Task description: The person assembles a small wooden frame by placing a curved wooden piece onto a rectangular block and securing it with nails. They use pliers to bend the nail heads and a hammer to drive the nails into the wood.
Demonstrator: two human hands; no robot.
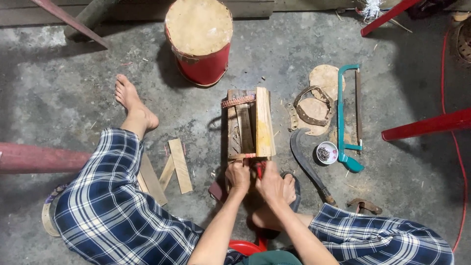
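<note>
A small wooden frame (248,122) made of planks lies on the concrete floor in front of me, with a pale plank (264,121) on its right side and a ribbed reddish strip (238,101) across its top. My left hand (238,175) grips the frame's near edge. My right hand (270,184) is closed around a red-handled tool (259,168) pressed against that same edge. The tool's tip is hidden by my fingers.
A red drum (198,39) stands beyond the frame. To the right lie a teal hacksaw (347,118), a curved knife (306,162), a small bowl of nails (326,152) and leather pieces (314,105). Loose wood strips (179,164) lie at left, red bars (427,125) at right.
</note>
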